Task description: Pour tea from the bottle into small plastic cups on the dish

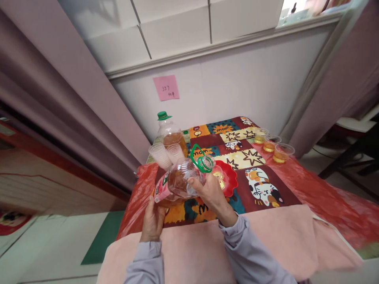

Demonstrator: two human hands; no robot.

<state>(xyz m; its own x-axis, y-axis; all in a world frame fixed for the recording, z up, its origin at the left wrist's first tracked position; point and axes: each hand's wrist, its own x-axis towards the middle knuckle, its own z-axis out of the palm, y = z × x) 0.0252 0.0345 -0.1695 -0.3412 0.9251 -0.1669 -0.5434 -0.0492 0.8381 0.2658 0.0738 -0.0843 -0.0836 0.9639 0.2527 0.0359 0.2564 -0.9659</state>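
Note:
A large clear plastic jug [177, 182] with a pink label and amber liquid in its lower part is held tilted, its uncapped mouth pointing up to the right. My right hand [211, 193] is closed around the jug near its neck, below the green carrying ring. Under the lower end, my left hand [154, 219] supports the base with its fingers curled partly out of sight. Just behind the jug's neck lies a red scalloped dish [231, 179] with a gold pattern, partly covered by the jug and my right hand.
Stacked clear plastic cups [160, 154] stand behind the jug. A second jug [171, 136] with a green cap is near the wall. Three cups of yellow liquid [280, 157] line the table's right side. A patterned mat [275, 185], red plastic sheet [334, 205] and pink cloth [192, 252] cover the table.

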